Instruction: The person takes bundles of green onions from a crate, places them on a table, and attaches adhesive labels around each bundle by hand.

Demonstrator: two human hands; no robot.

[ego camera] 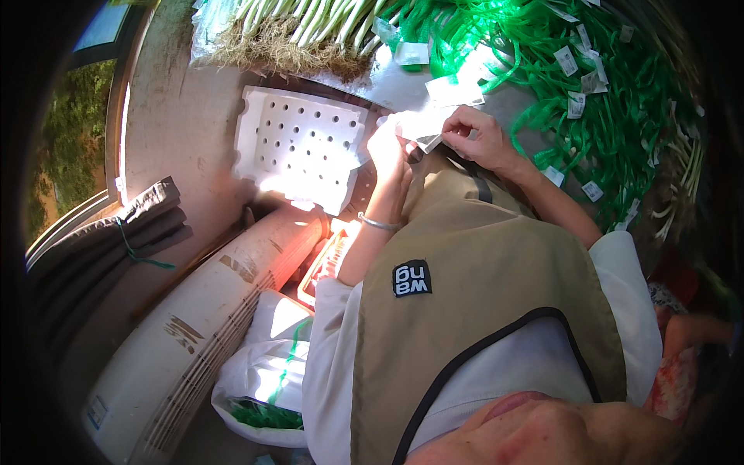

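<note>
My left hand (388,152), with a bracelet on its wrist, holds white paper or labels (427,129) in front of the apron. The fingertips of my right hand (479,139) pinch the right edge of the same white paper. Glare hides much of its surface. Just beyond lie more white labels (453,92) on a pale tabletop (392,81). To the right is a large heap of green mesh netting (616,122) with white printed tags attached. Long-stemmed vegetables like green onions, with matted roots (290,49), lie at the top.
A white foam crate with holes (308,136) stands left of my hands. Below it are a large white slatted appliance (192,331), an orange crate (317,270) and a white sack (261,378). More onion-like stems (683,180) lie at right, near another person's arm (697,334).
</note>
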